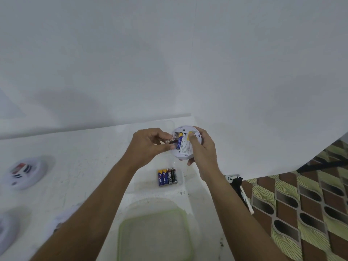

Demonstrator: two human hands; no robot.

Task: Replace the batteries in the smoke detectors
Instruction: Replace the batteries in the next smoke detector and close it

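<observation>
White smoke detector [185,146], back side up, is held above the table [84,157] by the right hand [202,149], fingers curled round its rim. The left hand [148,146] pinches a black battery [170,141] at the open compartment, beside a blue battery [179,141]. Four spare batteries [167,176] lie beneath.

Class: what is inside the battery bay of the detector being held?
One blue battery lies in the detector. The left hand pinches a dark battery at the bay's edge. The right hand grips the detector, and its thumb hides part of the back.
</observation>
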